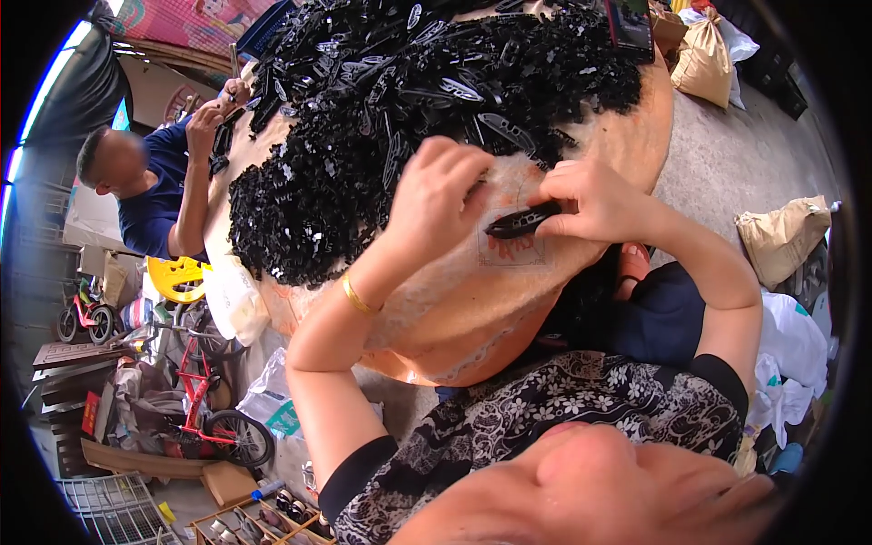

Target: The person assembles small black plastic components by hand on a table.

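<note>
My right hand [595, 202] pinches a long, narrow black plastic part [520, 222] with a pointed end, just above the near side of the cloth-covered table [409, 318]. To its left, my left hand [442, 193] is raised with curled fingers. A dark bit shows at its fingertips, too small to name. The two hands are apart. Beyond them spreads a large heap of small black plastic pieces [318, 195], with longer black slotted parts [509, 130] lying on and among them.
Across the table at the left, a co-worker [150, 182] handles a black part. A phone-like screen [629, 23] stands at the far right edge. Tan sacks [704, 59] sit on the floor to the right. A red bicycle [195, 391] and a yellow plastic item [177, 278] are at the left.
</note>
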`<state>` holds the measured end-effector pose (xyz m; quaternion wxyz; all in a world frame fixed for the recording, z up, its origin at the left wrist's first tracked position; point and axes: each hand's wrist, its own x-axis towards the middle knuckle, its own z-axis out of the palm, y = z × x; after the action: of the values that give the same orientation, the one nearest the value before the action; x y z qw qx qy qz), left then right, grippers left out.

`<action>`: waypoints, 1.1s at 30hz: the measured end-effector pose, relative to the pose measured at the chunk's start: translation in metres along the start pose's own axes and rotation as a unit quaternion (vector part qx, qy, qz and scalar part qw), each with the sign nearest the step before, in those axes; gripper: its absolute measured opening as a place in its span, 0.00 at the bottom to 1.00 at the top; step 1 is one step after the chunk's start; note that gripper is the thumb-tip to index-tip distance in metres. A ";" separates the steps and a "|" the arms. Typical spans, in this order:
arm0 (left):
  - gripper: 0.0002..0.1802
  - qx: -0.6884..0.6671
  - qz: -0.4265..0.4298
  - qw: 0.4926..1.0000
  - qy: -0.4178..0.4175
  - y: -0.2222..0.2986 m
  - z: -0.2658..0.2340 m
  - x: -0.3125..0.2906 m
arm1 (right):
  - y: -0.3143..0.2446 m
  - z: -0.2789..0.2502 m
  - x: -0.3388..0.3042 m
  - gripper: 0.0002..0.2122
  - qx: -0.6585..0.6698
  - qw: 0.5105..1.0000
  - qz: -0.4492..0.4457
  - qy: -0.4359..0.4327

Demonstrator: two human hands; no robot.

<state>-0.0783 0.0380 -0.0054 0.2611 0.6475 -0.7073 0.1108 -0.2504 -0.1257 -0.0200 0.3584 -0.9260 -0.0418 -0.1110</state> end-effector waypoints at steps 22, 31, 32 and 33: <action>0.10 -0.433 -0.290 0.846 0.115 0.002 0.004 -0.003 | 0.036 -0.006 0.003 0.08 -0.231 0.963 0.032 0.133; 0.13 -0.569 -0.346 0.745 -0.029 0.010 0.028 -0.014 | 0.042 -0.007 0.004 0.08 -0.191 0.969 0.019 0.155; 0.13 -0.570 -0.347 0.745 -0.029 0.012 0.028 -0.014 | 0.042 -0.008 0.004 0.08 -0.185 0.971 0.027 0.146; 0.13 -0.556 -0.342 0.756 -0.054 0.014 0.027 -0.014 | 0.041 -0.009 0.005 0.08 -0.185 0.971 0.028 0.146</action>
<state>-0.0981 0.0385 -0.0325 0.5570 0.5918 -0.3892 -0.4337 -0.2411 -0.1620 -0.0392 0.1857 -0.9508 0.0579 -0.2411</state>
